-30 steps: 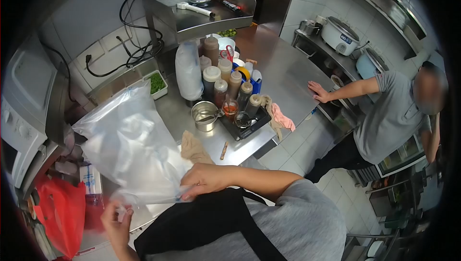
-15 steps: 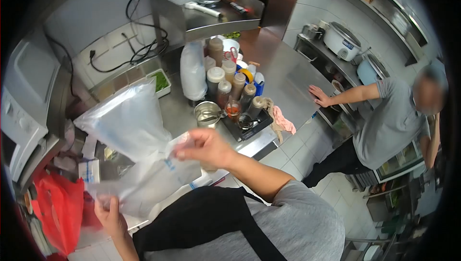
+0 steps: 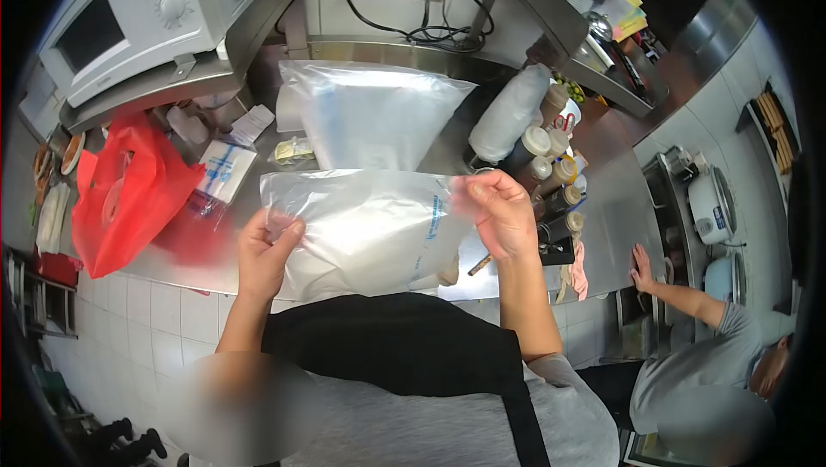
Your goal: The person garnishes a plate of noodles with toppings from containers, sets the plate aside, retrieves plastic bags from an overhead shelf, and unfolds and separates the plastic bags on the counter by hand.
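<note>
A clear plastic bag point(image 3: 370, 230) with blue print near its right side is stretched out flat in front of my apron. My left hand point(image 3: 268, 250) pinches it at the left edge, thumb on top. At the opposite side, my right hand point(image 3: 501, 216) is closed on the upper right corner. Just behind it, another clear plastic bag point(image 3: 370, 119) spreads out on the steel counter point(image 3: 206, 243). A small yellowish packet point(image 3: 294, 151) lies beside that one, left of it.
A red plastic bag point(image 3: 129, 196) and a blue-and-white box point(image 3: 225, 170) are at left, below a white microwave point(image 3: 129, 20). Sauce bottles point(image 3: 538, 170) crowd the right, near a wrapped roll point(image 3: 509, 114). A co-worker's hand point(image 3: 641, 269) rests on the counter's right end.
The view has swung left. My hands have come level, and the bag between them, earlier slanted and bunched, is now spread flat. The co-worker still leans on the counter.
</note>
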